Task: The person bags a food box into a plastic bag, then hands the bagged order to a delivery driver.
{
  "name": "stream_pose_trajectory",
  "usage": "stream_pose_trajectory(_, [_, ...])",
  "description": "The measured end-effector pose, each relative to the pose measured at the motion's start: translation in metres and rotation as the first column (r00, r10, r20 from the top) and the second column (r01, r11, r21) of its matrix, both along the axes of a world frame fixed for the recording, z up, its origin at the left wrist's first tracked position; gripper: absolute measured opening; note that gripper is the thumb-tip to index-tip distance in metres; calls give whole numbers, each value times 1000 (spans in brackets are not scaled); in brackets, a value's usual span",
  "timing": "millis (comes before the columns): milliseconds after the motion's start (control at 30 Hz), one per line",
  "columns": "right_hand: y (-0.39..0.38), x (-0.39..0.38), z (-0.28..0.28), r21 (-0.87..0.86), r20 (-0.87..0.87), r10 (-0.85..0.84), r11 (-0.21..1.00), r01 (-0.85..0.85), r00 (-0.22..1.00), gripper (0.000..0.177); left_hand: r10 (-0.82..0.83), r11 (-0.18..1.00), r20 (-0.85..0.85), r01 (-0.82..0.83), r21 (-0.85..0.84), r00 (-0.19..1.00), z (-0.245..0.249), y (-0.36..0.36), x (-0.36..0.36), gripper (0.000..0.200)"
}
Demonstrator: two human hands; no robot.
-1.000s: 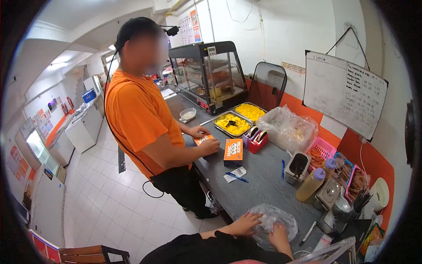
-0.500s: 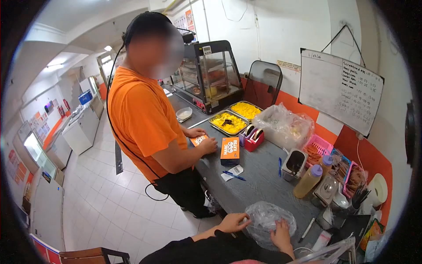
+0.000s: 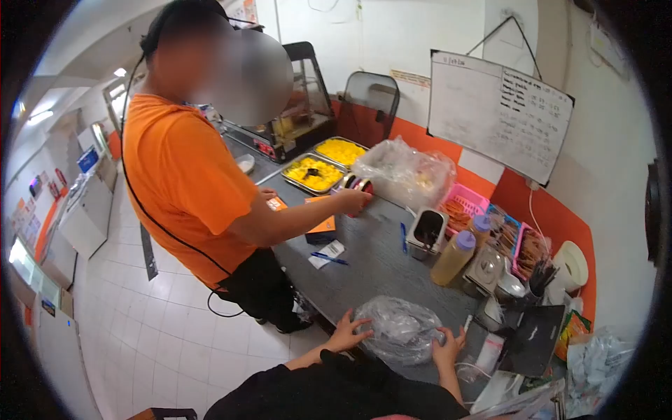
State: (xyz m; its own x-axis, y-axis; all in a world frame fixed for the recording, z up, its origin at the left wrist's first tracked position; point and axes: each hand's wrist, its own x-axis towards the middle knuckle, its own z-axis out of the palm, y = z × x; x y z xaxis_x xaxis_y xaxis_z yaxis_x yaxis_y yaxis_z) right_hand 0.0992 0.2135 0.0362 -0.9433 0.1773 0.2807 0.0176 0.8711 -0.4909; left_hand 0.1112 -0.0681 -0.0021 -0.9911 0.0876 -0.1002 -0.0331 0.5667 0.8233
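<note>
A clear, crumpled plastic bag (image 3: pixel 397 329) lies on the dark table in front of me. At its left edge, my left hand (image 3: pixel 347 332) has its thumb and fingers curled onto the plastic. My right hand (image 3: pixel 448 346) grips the bag's opposite edge with bent fingers. What is inside the bag, if anything, I cannot make out. Beyond it, a blue pen (image 3: pixel 330 258) rests across a white paper slip (image 3: pixel 326 253).
A co-worker in an orange shirt (image 3: pixel 185 164) stands at the left, one hand (image 3: pixel 353 202) at the tape dispenser (image 3: pixel 358 184). Trays of yellow food (image 3: pixel 315 174), sauce bottles (image 3: pixel 453 259), a metal container (image 3: pixel 426 230) and a black tablet-like device (image 3: pixel 533 341) stand around.
The co-worker's hand has moved from the orange box to the tape dispenser. My hands have shifted to opposite edges of the bag, which lies more spread out. My view has turned right.
</note>
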Motion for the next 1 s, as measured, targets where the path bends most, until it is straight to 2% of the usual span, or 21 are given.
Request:
stream_pose_trajectory(67, [15,-4,-29,-352,126,3,935,42,992,27,3,997,35,-6,79,999,6,2,-2,49])
stream_pose_trajectory(100, [21,-6,-42,-342,131,-9,938,54,991,27,-9,996,40,5,88,999,8,4,-4,49])
stream_pose_trajectory(167, [30,-10,-58,-665,361,140,731,149,922,28,-32,970,116,3,243,993,9,7,-7,48])
stream_pose_trajectory(200, [28,-7,-54,-663,363,134,733,154,922,28,-37,969,117,7,246,992,4,8,-8,48])
stream_pose_trajectory(267, [19,-1,-45,-491,193,105,871,4,976,31,11,996,-123,0,88,992,-6,8,-11,46])
stream_pose_trajectory(367, [20,-2,-52,-507,161,158,860,-56,974,33,57,990,-46,-51,133,997,9,6,-12,44])
stream_pose_trajectory(467, [17,-2,-43,-546,197,159,837,-27,967,29,38,991,-27,-34,131,999,10,3,-12,45])
stream_pose_trajectory(600, [24,-8,-65,-535,202,178,844,-44,963,29,56,987,-26,-51,152,998,8,1,-14,44])
stream_pose_trajectory(767, [18,-7,-53,-489,144,200,866,-106,969,30,67,991,-69,-59,116,995,7,-1,-13,44])
stream_pose_trajectory(867, [12,-8,-36,-442,158,214,888,-125,964,31,82,991,-32,-78,112,996,9,-2,-10,44])
stream_pose_trajectory(1000, [14,-11,-45,-407,134,187,906,-118,973,31,74,992,-25,-71,106,997,4,-5,-10,45])
